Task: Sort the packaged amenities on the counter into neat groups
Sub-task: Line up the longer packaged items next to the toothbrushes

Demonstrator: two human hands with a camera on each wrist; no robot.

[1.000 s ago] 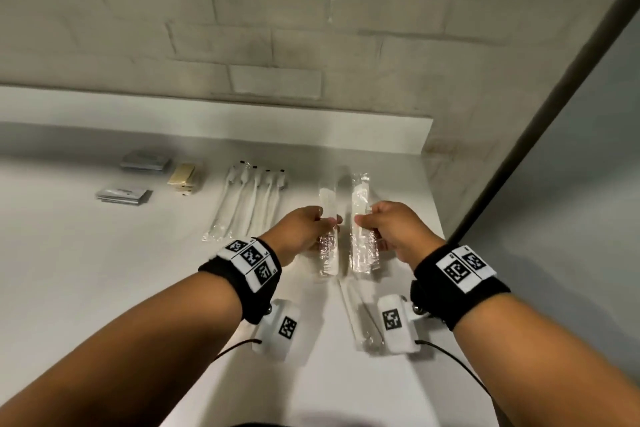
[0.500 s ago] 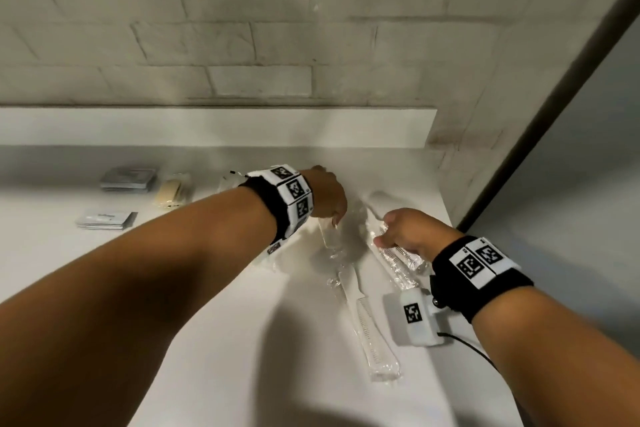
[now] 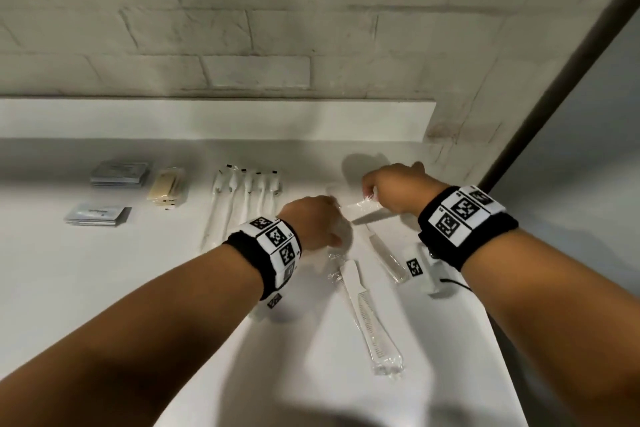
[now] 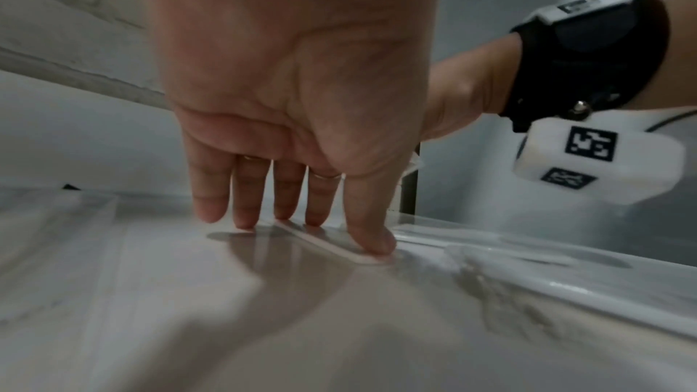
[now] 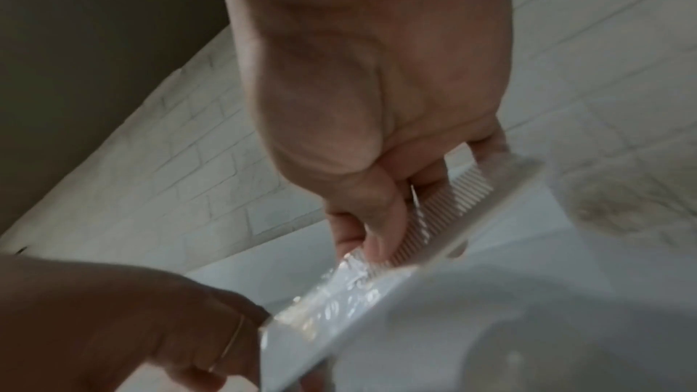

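Several combs in clear wrappers lie on the white counter (image 3: 104,288) at the right. My left hand (image 3: 317,222) presses one wrapped comb (image 4: 331,245) flat with straight fingers (image 4: 368,237); in the head view the hand hides most of it. Further back and to the right, my right hand (image 3: 372,192) pinches the toothed end of another wrapped comb (image 3: 363,210) between thumb and fingers (image 5: 377,234), holding it tilted just above the counter. Two more wrapped combs (image 3: 370,315) (image 3: 384,253) lie loose nearer to me.
A row of wrapped toothbrushes (image 3: 242,198) lies left of the hands. Tan packets (image 3: 166,189) and two piles of grey sachets (image 3: 119,173) (image 3: 97,215) sit further left. A brick wall (image 3: 259,45) closes the back; the counter's edge runs down the right.
Both hands held combs side by side a second ago. The left hand now presses one comb down with flat fingers, while the right has carried its comb back and to the right.
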